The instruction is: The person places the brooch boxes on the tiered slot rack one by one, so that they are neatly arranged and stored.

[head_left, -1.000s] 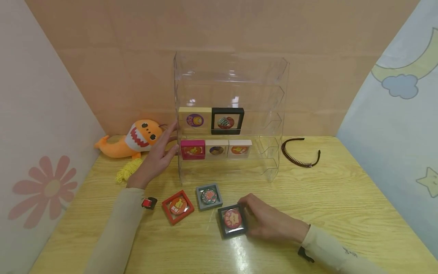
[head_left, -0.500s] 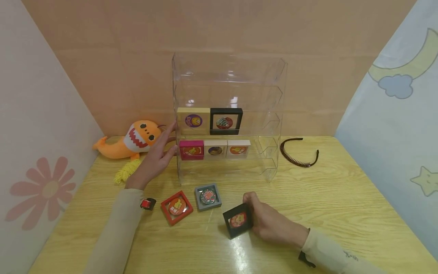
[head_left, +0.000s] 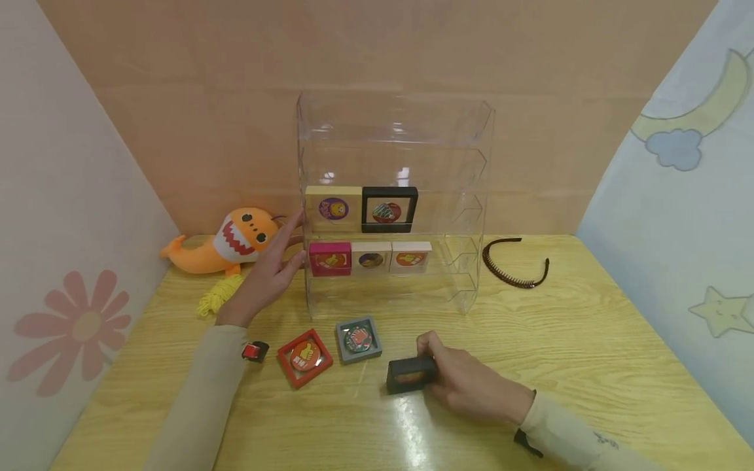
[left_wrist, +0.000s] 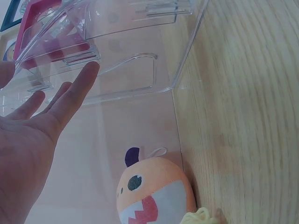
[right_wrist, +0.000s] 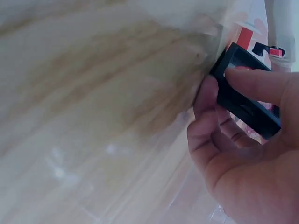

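My right hand [head_left: 465, 379] pinches a small black display frame [head_left: 410, 375] by its right side, over the front of the table. The frame is tipped steeply, its round red badge seen at a slant; the right wrist view shows thumb and fingers on the black frame [right_wrist: 247, 102]. With straight fingers, my left hand [head_left: 268, 278] touches the left side of a clear acrylic rack [head_left: 397, 294]. A cream frame [head_left: 333, 208] and a black frame [head_left: 389, 209] stand on one shelf. Below them are a magenta frame [head_left: 330, 259] and two pale frames, one with a yellow-and-red badge [head_left: 411, 257].
A red frame [head_left: 305, 358] and a grey frame [head_left: 359, 339] lie on the table in front of the rack. Behind my left hand are an orange shark plush [head_left: 235, 242] and yellow yarn [head_left: 220, 294]. A brown headband [head_left: 516, 281] lies right of the rack.
My right hand has lifted the black frame slightly, shifted it right and tipped it from face-up to nearly edge-on. The left hand stays at the rack's side.
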`<state>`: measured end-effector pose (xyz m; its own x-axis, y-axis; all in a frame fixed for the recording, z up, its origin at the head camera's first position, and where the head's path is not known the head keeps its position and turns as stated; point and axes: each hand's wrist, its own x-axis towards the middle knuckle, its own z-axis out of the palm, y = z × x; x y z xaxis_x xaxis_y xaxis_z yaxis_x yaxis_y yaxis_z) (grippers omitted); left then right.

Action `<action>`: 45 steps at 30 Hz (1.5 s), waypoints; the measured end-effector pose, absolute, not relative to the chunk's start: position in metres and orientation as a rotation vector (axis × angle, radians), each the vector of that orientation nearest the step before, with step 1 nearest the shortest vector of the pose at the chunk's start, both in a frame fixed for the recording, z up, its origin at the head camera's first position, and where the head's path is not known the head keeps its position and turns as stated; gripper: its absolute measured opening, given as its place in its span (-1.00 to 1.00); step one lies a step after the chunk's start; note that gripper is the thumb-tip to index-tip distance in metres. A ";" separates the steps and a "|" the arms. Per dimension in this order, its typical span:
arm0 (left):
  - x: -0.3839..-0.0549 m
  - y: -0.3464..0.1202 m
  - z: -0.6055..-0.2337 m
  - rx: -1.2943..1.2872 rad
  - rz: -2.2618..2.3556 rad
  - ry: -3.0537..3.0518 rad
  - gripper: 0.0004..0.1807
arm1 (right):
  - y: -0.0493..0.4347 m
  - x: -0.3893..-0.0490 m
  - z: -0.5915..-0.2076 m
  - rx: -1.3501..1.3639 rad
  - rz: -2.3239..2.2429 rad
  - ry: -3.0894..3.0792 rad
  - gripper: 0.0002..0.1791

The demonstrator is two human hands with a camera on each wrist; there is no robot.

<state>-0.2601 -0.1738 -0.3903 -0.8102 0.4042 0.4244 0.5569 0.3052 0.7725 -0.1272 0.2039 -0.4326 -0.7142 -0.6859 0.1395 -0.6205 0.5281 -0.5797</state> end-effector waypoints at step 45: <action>-0.256 -0.174 -0.387 -0.870 -1.509 -2.423 -0.18 | 0.263 -0.152 -0.376 -0.865 -1.264 3.074 -0.35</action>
